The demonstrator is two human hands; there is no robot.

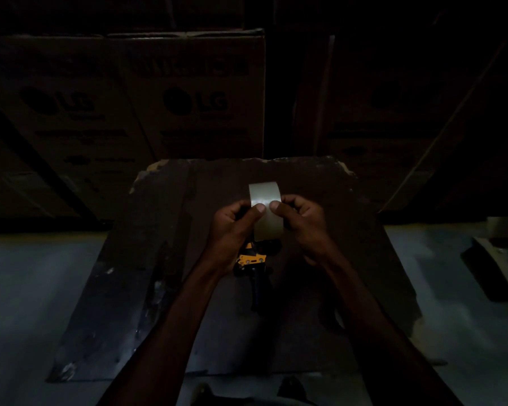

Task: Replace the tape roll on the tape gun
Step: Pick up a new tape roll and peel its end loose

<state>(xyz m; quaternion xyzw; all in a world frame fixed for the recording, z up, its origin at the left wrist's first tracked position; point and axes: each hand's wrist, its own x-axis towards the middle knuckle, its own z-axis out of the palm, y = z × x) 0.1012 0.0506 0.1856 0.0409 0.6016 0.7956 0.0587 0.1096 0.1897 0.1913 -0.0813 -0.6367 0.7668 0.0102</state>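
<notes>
A pale clear tape roll [265,197] stands on edge at the middle of the view, above a dark worn board [159,259]. My left hand [232,227] and my right hand [302,224] grip it from either side, both thumbs pressed on its outer face. Just below the roll a yellow and black tape gun [251,259] shows, its black handle pointing toward me. The gun's upper part is hidden behind the roll and my left hand, so I cannot tell whether the roll sits on it.
The scene is very dark. Large cardboard boxes [194,104] printed with LG stand stacked right behind the board. The board lies on a grey floor [41,303]. Dim flat objects [499,259] lie at the right edge.
</notes>
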